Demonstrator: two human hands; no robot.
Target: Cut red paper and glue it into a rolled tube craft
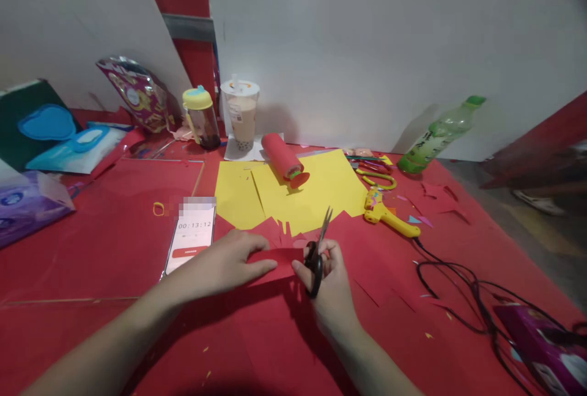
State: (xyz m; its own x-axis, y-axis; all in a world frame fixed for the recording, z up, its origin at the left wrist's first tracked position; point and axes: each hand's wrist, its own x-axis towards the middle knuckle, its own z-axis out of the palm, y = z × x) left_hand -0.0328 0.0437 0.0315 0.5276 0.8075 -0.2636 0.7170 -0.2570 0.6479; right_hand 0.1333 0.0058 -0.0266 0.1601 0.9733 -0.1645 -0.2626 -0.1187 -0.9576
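Note:
My left hand (243, 258) pinches a folded strip of red paper (284, 264) by its left end, thumb in front and fingers behind. At the strip's right end is my right hand (332, 280), with a pair of black-handled scissors (316, 261) in its grip. The scissor blades point up and away from the strip, and my right thumb touches the paper's edge. Behind the strip lie red paper pieces (346, 237) with cut edges. Yellow sheets (321, 182) lie farther back, and a red paper roll (279, 154) rests on them.
A phone (192, 231) showing a timer lies on the left. To the right are a yellow glue gun (389, 216) with a looping black cord (477, 289) and a tilted green bottle (440, 136). A milk tea cup (241, 118) and a yellow-lidded bottle (202, 121) stand near the wall.

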